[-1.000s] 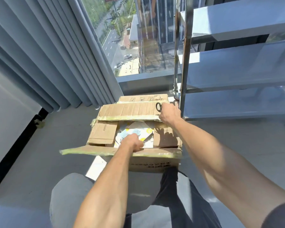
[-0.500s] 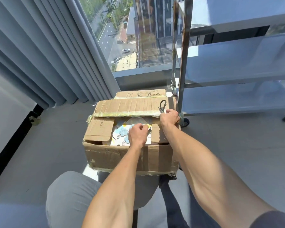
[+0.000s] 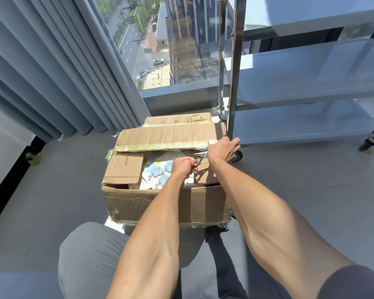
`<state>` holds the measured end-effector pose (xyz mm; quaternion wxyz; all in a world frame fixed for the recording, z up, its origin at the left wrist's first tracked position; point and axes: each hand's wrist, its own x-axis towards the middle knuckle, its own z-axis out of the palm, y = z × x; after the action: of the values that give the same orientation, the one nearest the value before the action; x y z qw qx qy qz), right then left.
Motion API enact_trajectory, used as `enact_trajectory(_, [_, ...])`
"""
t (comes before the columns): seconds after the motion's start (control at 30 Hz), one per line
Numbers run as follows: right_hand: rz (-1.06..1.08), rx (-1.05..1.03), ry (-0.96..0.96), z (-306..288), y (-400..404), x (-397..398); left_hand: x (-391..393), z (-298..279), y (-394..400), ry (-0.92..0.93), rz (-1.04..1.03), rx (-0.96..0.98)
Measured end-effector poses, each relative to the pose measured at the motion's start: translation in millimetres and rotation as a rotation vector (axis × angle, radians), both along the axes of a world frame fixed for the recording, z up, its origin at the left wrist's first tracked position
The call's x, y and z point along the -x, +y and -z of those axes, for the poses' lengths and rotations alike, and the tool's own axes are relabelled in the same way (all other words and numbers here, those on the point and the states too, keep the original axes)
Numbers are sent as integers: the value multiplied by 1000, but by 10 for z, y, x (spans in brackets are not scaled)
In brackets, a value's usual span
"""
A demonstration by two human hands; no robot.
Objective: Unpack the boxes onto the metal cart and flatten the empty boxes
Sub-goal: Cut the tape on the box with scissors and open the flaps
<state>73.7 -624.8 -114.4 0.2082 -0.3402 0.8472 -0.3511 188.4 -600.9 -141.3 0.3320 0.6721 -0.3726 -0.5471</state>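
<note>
An open cardboard box [image 3: 151, 203] stands on the floor in front of my knees. Its far flap [image 3: 164, 137] lies half over the opening, and a short inner flap [image 3: 123, 169] covers the left side. Inside are white cards with blue flower-shaped pieces [image 3: 162, 171]. My left hand [image 3: 183, 167] is curled over the opening and grips the black handle of a pair of scissors [image 3: 200, 158]. My right hand [image 3: 222, 147] rests with fingers spread at the right end of the far flap. The metal cart [image 3: 311, 91] stands just right of the box.
A second closed cardboard box [image 3: 177, 120] sits behind the first, against the window sill. The cart's post [image 3: 233, 83] and a caster [image 3: 239, 156] are right beside my right hand. Grey curtains [image 3: 41, 72] hang at the left. My knee [image 3: 91, 255] is below the box.
The near flap has dropped down against the box front. The scissors went from the far flap to my left hand. My right hand slid right to the flap's end.
</note>
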Motion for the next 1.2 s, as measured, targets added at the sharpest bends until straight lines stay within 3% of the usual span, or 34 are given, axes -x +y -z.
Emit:
enact_trajectory(0.13, [-115,-36,313,103,72,-99,-39,72,-53,49,-109,37])
enact_trajectory(0.23, [-189,-119,334,101,200,-170,27,96,-51,88,-194,45])
enact_trajectory(0.37, [-155,-172,408,173,393,-171,182,78,-12,106,-141,31])
enact_trajectory(0.5, [-160,-164,283,149,405,9,202,117,-25,98,-49,16])
enact_trajectory(0.73, [-258,-140,394,206,464,87,305,-13,-88,123,20,-6])
enact_trajectory(0.93, [-111,-68,223,135,428,162,446,-132,-114,153,189,-32])
enact_trajectory(1.03, [-54,-103,177,120,438,185,481,-58,-224,39,198,-36])
enact_trajectory(1.2, [-30,-182,245,154,490,314,303,-69,-360,-216,18,41])
